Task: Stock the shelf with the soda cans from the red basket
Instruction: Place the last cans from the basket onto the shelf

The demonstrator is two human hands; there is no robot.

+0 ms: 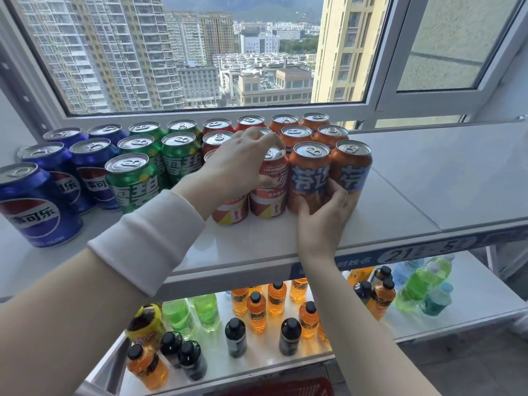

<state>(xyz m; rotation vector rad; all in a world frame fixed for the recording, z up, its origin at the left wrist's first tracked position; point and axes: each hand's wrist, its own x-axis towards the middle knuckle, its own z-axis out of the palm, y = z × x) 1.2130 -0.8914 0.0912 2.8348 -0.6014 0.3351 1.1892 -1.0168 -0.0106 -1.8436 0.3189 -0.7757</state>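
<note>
white shelf below a city-view window carries upright soda cans in colour rows. left hand grips the rim of the near red cola can. right hand clasps the orange soda can touching its right side. both axes are vertical.

Left hand, right hand — fingers curled.
</note>
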